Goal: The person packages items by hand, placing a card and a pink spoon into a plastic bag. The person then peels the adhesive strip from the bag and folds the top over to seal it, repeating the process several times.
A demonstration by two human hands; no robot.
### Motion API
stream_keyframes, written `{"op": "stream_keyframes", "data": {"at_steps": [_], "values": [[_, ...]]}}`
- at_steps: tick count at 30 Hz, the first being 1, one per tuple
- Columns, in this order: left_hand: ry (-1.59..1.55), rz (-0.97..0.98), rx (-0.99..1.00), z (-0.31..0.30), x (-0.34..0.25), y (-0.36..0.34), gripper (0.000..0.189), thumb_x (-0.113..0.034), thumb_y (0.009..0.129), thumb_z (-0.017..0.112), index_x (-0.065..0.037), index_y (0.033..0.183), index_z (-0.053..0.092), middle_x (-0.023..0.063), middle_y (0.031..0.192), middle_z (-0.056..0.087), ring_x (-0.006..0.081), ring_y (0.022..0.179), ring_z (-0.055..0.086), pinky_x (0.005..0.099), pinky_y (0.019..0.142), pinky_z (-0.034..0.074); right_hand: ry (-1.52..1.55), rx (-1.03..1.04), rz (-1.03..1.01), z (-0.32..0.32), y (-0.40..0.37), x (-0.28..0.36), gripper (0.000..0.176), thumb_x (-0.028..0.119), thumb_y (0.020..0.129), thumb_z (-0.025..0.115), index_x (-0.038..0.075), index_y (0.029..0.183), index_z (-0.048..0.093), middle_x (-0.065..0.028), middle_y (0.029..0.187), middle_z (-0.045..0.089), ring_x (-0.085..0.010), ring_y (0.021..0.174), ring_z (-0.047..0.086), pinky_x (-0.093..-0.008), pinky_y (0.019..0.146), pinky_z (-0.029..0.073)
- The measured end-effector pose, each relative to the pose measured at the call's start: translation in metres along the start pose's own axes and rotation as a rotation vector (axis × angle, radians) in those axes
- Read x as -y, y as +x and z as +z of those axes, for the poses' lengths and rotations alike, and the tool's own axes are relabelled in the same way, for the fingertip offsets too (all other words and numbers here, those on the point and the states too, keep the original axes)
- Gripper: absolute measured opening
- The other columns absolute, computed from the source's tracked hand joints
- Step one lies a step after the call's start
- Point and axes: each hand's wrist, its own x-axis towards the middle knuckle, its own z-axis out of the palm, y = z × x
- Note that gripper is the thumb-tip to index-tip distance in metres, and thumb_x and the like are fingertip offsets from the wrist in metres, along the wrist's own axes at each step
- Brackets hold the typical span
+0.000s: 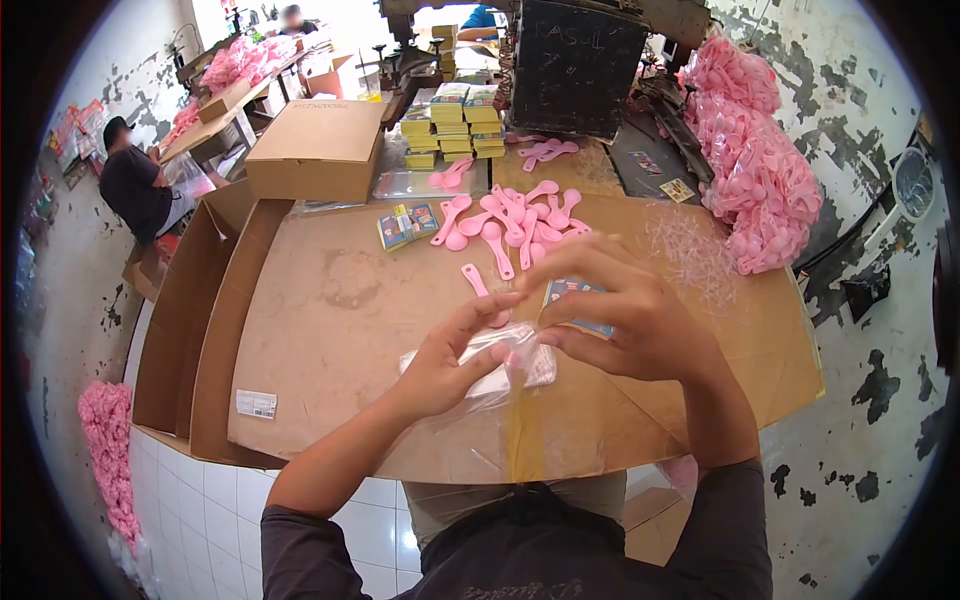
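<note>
Dark sleeves (pixel 320 550) lead up from 6 o'clock to both hands over the cardboard-covered worktop (pixel 340 330). The left hand (pixel 445 360) pinches a clear plastic bag (pixel 500 395) at mid-frame. The right hand (pixel 625 315), at the bag's 2 o'clock, grips its upper edge with curled fingers. A printed card (pixel 575 292) shows beneath that hand. Loose pink spoons (pixel 510 225) lie at 12 o'clock, and a closed cardboard box (pixel 315 150) sits at 11.

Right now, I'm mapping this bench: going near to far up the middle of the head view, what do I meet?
clear bag held by left hand and right hand → loose pink spoons → stacked yellow packs → black machine box
</note>
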Motion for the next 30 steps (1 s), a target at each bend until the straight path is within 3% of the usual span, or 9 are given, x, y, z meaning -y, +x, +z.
{"op": "stream_keyframes", "data": {"at_steps": [2,5,8,14,17,21,26,30], "values": [[0.115,0.040,0.053,-0.002,-0.014,-0.002,0.053,-0.011,0.101,0.063,-0.001,0.151,0.045,0.0125,0.147,0.056,0.0209,0.135,0.054,0.0384,0.113,0.043,-0.181,0.012,-0.011,-0.007,0.002,0.012,0.014,0.011,0.087,0.076,0.007,0.099,0.072,-0.0068,0.103,0.070,-0.0261,0.097,0.068,-0.0400,0.085,0.052],[0.199,0.040,0.058,0.006,-0.026,-0.006,0.054,-0.010,0.099,0.065,-0.001,0.150,0.047,0.0134,0.146,0.057,0.0212,0.135,0.054,0.0385,0.113,0.043,-0.225,0.157,0.202,-0.006,-0.001,0.015,0.012,0.013,0.090,0.074,0.006,0.100,0.072,-0.0090,0.090,0.070,-0.0266,0.084,0.069,-0.0396,0.076,0.053],[0.219,0.010,0.006,0.014,-0.027,-0.005,0.050,-0.010,0.099,0.066,0.000,0.146,0.051,0.0134,0.137,0.064,0.0205,0.127,0.061,0.0358,0.108,0.047,-0.077,0.026,0.239,0.004,-0.008,0.009,0.011,0.011,0.093,0.071,0.004,0.102,0.071,-0.0123,0.087,0.069,-0.0282,0.079,0.069,-0.0386,0.071,0.054],[0.119,-0.076,-0.085,0.019,-0.021,-0.004,0.037,-0.007,0.103,0.060,0.002,0.140,0.057,0.0113,0.108,0.078,0.0140,0.098,0.073,0.0292,0.089,0.055,-0.039,-0.073,0.327,0.016,-0.012,0.009,0.011,0.007,0.093,0.069,0.004,0.103,0.069,-0.0119,0.092,0.069,-0.0290,0.082,0.068,-0.0400,0.073,0.054],[0.064,-0.140,-0.100,0.020,-0.026,-0.005,0.036,-0.007,0.104,0.059,0.002,0.139,0.057,0.0118,0.102,0.079,0.0113,0.091,0.073,0.0278,0.082,0.055,-0.302,-0.219,0.068,0.029,-0.013,0.002,0.013,0.005,0.087,0.072,0.005,0.100,0.068,-0.0093,0.097,0.067,-0.0267,0.092,0.066,-0.0392,0.080,0.051],[0.125,-0.131,-0.117,0.023,-0.021,-0.011,0.040,-0.003,0.102,0.060,0.006,0.141,0.054,0.0114,0.102,0.077,0.0126,0.093,0.072,0.0281,0.081,0.058,-0.564,-0.121,-0.053,0.043,-0.015,0.003,0.020,0.013,0.080,0.073,0.004,0.096,0.067,-0.0073,0.102,0.064,-0.0239,0.103,0.063,-0.0379,0.089,0.046],[0.444,-0.072,-0.047,0.024,-0.021,-0.009,0.050,-0.008,0.099,0.064,0.003,0.146,0.050,0.0158,0.094,0.079,0.0158,0.076,0.075,0.0299,0.069,0.058,-0.757,0.000,-0.143,0.055,-0.022,-0.005,0.027,0.020,0.077,0.071,0.002,0.096,0.066,-0.0077,0.100,0.063,-0.0235,0.100,0.063,-0.0377,0.092,0.044],[0.568,0.014,-0.024,0.026,-0.027,-0.008,0.051,-0.008,0.098,0.065,0.002,0.146,0.050,0.0154,0.093,0.079,0.0166,0.074,0.076,0.0308,0.067,0.059,-0.520,-0.109,0.105,0.051,-0.021,-0.016,0.015,0.013,0.083,0.066,0.003,0.094,0.063,-0.0086,0.090,0.059,-0.0231,0.090,0.061,-0.0385,0.083,0.046]]}}
